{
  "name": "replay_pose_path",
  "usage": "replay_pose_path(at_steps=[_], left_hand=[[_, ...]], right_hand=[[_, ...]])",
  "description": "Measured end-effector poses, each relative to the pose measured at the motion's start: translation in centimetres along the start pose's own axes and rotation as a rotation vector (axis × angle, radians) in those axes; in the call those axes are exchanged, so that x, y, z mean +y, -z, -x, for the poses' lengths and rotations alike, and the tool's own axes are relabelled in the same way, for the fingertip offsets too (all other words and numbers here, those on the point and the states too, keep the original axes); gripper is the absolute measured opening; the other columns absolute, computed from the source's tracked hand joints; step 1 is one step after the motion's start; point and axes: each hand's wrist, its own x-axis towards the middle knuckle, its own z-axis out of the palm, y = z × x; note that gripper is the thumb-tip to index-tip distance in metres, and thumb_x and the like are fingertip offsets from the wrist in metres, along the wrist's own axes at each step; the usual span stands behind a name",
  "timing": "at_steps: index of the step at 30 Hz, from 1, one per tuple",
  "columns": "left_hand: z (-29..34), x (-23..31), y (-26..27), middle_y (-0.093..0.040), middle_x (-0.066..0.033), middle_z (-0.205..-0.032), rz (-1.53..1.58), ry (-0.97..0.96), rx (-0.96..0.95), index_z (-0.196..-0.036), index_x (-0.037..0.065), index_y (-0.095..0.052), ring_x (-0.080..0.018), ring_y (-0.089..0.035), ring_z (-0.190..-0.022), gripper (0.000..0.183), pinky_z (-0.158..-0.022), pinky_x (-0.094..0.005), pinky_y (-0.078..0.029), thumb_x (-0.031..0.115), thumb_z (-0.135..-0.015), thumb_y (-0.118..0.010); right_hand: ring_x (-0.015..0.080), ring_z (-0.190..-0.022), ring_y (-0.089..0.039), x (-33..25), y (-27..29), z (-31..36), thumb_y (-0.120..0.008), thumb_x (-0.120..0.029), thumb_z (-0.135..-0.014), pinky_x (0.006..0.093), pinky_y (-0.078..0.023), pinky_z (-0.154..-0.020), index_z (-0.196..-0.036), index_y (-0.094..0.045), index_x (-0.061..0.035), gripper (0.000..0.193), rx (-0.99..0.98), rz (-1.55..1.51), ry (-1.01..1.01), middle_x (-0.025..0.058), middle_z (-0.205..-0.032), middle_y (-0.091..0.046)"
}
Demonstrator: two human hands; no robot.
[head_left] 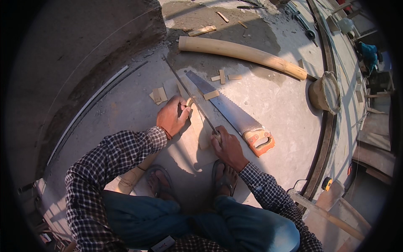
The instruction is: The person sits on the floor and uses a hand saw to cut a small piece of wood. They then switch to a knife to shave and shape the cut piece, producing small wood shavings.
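My left hand (173,115) pinches a small wooden piece (189,102) between thumb and fingers. My right hand (228,147) is closed round the handle of a long, thin, dark tool that looks like a file (196,104). Its narrow shaft slants up and left, right beside the small piece; whether the two touch is hard to tell. Under the hands lies a pale wooden board (196,126). To the right rests a handsaw (233,109) with a worn orange-and-wood handle. A small wood block (211,95) lies on its blade.
Small wood offcuts (158,95) lie left of the tool, and more crossed wood pieces (222,77) beyond the saw. A curved wooden pole (243,54) lies farther off, near a bucket (325,93). A white pipe (90,105) runs along the wall (79,54) at left.
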Motion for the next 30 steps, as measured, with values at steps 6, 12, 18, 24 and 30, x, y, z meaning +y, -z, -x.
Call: replay_pose_path(at_steps=[6, 12, 18, 24, 30], left_hand=[[-0.5, -0.5, -0.2, -0.065, -0.0161, -0.084, 0.011, -0.004, 0.034, -0.101, 0.004, -0.057, -0.0344, -0.068, -0.079, 0.018, -0.072, -0.0426, -0.053, 0.018, -0.095, -0.067], [-0.5, -0.5, -0.1, -0.065, -0.0162, -0.084, -0.037, -0.012, 0.03, -0.1, 0.004, -0.056, -0.034, -0.068, -0.08, 0.017, -0.072, -0.0424, -0.053, 0.016, -0.095, -0.067], [-0.6, -0.8, -0.2, -0.065, -0.0151, -0.084, -0.03, 0.014, 0.032, -0.101, 0.005, -0.057, -0.0349, -0.067, -0.08, 0.02, -0.072, -0.0433, -0.053, 0.02, -0.094, -0.068], [-0.2, -1.1, 0.0, -0.061, -0.0109, -0.092, -0.012, 0.021, -0.005, -0.11, 0.006, -0.053, -0.03, -0.065, -0.085, 0.038, -0.077, -0.0408, -0.053, 0.025, -0.087, -0.077], [0.5, -2.5, 0.2, -0.059, -0.0111, -0.095, -0.06, 0.076, -0.057, -0.115, 0.003, -0.051, -0.0269, -0.063, -0.087, 0.046, -0.078, -0.0391, -0.052, 0.023, -0.085, -0.079]], right_hand=[[0.0486, -0.084, -0.069, -0.3, 0.3, -0.1, -0.061, -0.027, -0.099, 0.0553, -0.053, -0.076, -0.122, -0.054, -0.0025, 0.034, -0.004, 0.002, 0.005, 0.0278, -0.091, -0.071], [0.0481, -0.084, -0.069, -1.2, 0.8, 0.3, -0.062, -0.025, -0.098, 0.0548, -0.054, -0.074, -0.122, -0.053, -0.0028, 0.034, 0.083, -0.137, 0.111, 0.0264, -0.092, -0.071], [0.0489, -0.082, -0.069, -0.9, 0.2, -0.1, -0.062, -0.024, -0.098, 0.0555, -0.054, -0.072, -0.121, -0.053, -0.0022, 0.033, -0.04, 0.015, -0.024, 0.0277, -0.092, -0.071], [0.0494, -0.082, -0.068, -1.3, 0.7, 0.0, -0.062, -0.024, -0.098, 0.0557, -0.054, -0.072, -0.12, -0.054, -0.0018, 0.032, 0.018, -0.022, 0.039, 0.0283, -0.092, -0.071], [0.0496, -0.08, -0.068, -1.4, 1.2, 0.1, -0.062, -0.026, -0.098, 0.056, -0.053, -0.07, -0.122, -0.052, -0.0038, 0.034, 0.148, -0.097, 0.162, 0.0274, -0.088, -0.07]])
